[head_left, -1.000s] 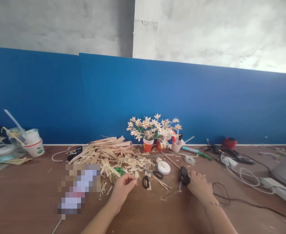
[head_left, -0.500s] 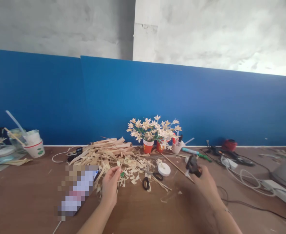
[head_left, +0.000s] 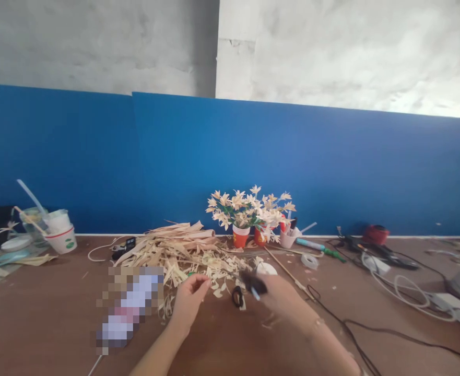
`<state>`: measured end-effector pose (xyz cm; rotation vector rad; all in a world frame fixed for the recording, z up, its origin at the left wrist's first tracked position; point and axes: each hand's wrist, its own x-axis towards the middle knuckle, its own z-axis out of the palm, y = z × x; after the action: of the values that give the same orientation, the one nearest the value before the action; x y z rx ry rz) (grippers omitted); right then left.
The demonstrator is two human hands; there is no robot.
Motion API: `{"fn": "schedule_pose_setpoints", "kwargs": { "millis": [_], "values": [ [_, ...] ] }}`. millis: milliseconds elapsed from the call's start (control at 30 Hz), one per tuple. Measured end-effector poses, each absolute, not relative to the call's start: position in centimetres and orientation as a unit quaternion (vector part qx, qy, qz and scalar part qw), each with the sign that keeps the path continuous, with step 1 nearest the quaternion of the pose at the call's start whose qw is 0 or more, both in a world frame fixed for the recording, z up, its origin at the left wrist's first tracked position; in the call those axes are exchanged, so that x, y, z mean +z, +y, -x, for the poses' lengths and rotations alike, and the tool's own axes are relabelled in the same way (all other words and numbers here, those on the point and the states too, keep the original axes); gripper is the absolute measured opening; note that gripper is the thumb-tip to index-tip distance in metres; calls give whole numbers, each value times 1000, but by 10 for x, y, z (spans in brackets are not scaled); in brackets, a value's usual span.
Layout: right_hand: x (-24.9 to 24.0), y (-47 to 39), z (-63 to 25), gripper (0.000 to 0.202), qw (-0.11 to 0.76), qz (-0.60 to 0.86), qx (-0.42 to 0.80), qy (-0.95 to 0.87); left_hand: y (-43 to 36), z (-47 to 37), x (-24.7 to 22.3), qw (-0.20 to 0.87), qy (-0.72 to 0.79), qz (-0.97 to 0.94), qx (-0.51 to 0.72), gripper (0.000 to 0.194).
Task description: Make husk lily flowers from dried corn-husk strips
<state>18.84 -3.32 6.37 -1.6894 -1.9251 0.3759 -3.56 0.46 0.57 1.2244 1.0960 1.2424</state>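
My left hand (head_left: 192,300) is closed in a pinch in front of the pile of pale dried strips (head_left: 183,250); what its fingertips hold is too small to make out. My right hand (head_left: 279,295) grips a dark tool (head_left: 252,283), blurred by motion, with a light bluish tip. The tool hangs over the scissors, of which one black handle (head_left: 237,296) shows on the table. Partly hidden behind my right hand lies a white round lid (head_left: 267,268).
Pale flowers (head_left: 249,206) stand in red cups (head_left: 240,237) at the back. A pixelated phone (head_left: 131,308) lies at left, near white cups (head_left: 61,240). Black cables (head_left: 343,321) and a clear tape roll (head_left: 310,261) are at right.
My right hand has moved left with the dark tool, from beside the stick to over the scissors. My left hand has shifted slightly right and down. The tape roll is now uncovered.
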Motion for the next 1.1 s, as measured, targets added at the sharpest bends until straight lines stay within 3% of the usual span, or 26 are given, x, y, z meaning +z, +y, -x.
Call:
{"fn": "schedule_pose_setpoints", "kwargs": {
  "millis": [67,133,300,567,1100],
  "values": [
    [57,-30,-179,16,390,642,56,-658,4,34,6,523,444,-510,518,25],
    [55,-33,-168,9,429,562,60,-704,3,33,6,531,436,-511,516,25],
    [43,-44,-152,3,324,438,54,-837,2,32,7,541,438,-502,512,25],
    [7,-39,-155,6,352,459,105,-809,6,34,-1,506,440,-539,510,20],
    [6,-38,-150,11,352,485,100,-794,6,33,-4,471,441,-582,494,16]
  ]
}}
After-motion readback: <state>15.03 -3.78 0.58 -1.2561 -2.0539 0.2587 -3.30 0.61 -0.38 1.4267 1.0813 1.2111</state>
